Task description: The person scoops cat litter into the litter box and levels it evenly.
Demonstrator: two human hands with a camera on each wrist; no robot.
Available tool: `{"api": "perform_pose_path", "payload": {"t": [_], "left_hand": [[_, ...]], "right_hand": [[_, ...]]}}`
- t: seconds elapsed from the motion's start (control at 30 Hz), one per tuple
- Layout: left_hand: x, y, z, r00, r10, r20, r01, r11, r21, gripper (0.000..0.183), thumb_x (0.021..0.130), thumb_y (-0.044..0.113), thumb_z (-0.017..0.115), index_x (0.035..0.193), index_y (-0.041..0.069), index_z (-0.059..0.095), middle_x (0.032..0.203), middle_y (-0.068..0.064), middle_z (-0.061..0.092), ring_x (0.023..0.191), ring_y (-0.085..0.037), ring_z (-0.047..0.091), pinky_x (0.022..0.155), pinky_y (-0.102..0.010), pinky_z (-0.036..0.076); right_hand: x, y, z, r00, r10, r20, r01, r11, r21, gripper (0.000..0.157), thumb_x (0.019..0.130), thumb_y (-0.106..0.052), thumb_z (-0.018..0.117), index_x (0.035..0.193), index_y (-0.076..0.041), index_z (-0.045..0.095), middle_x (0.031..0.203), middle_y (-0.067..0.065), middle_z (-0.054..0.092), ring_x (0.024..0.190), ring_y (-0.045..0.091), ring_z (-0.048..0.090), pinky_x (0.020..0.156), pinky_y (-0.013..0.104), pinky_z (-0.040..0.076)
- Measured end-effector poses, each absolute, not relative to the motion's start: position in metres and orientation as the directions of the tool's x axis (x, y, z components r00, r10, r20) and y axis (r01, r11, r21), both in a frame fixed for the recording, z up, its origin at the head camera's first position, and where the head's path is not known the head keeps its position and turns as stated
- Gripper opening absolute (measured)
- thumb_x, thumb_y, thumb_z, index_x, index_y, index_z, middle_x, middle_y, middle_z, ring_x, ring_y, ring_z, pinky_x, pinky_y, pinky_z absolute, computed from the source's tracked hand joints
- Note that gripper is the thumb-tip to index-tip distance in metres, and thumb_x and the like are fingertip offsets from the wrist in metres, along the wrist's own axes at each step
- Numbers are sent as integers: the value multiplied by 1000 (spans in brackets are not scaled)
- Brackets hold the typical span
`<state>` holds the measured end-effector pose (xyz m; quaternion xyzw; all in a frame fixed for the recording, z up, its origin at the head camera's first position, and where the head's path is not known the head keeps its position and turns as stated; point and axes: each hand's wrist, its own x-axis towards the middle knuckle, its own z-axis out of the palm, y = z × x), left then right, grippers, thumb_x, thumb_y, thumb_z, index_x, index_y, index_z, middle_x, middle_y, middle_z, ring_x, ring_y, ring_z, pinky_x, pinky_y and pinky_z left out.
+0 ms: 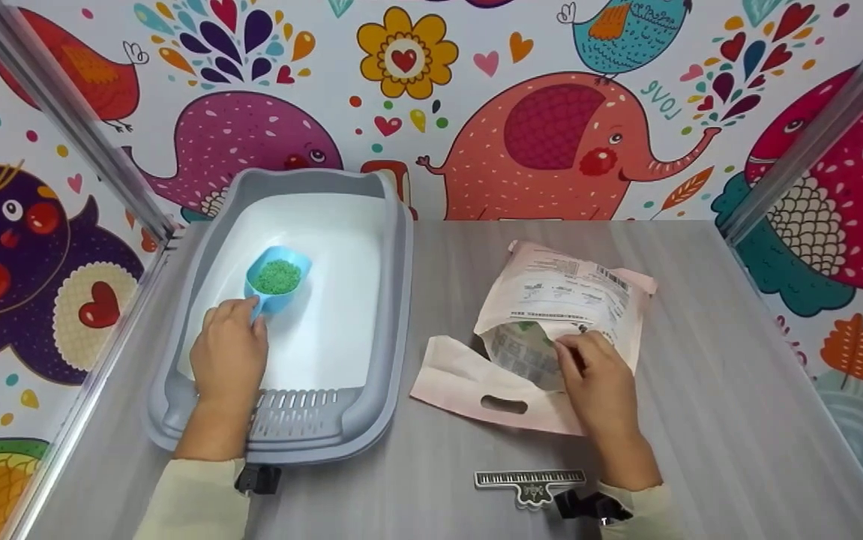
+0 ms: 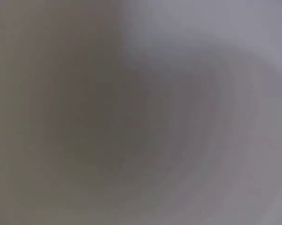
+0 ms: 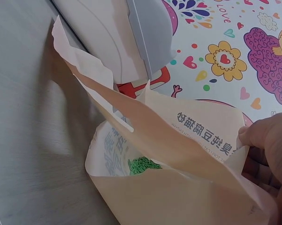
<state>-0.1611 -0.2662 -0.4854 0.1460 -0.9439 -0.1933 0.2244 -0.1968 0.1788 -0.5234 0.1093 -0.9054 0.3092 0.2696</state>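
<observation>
My left hand (image 1: pixel 230 349) grips the handle of a light blue scoop (image 1: pixel 274 304) heaped with green cat litter pellets (image 1: pixel 279 277). Below the scoop is the white floor of a grey cat litter box (image 1: pixel 399 300). On the right, a pale pink litter bag (image 1: pixel 566 292) lies with its mouth towards me. My right hand (image 1: pixel 602 382) pinches the edge of that mouth. In the right wrist view, green pellets (image 3: pixel 143 165) show inside the opened bag (image 3: pixel 155 199), beneath its raised flap. The left wrist view is only a dark blur.
A dark ruler-shaped clip (image 1: pixel 530 486) lies on the grey wood-grain table (image 1: pixel 431 480), close to my right wrist. The bag's torn flap with a handle slot (image 1: pixel 502 405) spreads towards the litter box. Patterned panels with metal posts (image 1: pixel 813 124) enclose the back and sides.
</observation>
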Motion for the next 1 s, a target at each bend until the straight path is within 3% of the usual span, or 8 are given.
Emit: {"api": "perform_pose_path", "payload": {"t": [0.33,1.0], "left_hand": [[-165,-278,-490,-889,-343,302,-210,894,395,32,96,5,67,126,-4,69,126,-25,68,116,-45,62,91,-62,54],[-166,-276,-500,-904,-278,324,-167,928,333,29,93,-5,64,122,-8,69,121,-28,68,113,-46,61,91,-57,55]], "right_hand": [[-197,178,-524,-837,-30,547,-359,785,-505,7,88,-6,80,92,-7,75,86,4,68,74,14,59,66,36,50],[-197,180,-524,-834,-37,550,-369,779,-507,6,89,-6,80,92,-7,75,87,5,69,74,15,59,67,37,50]]}}
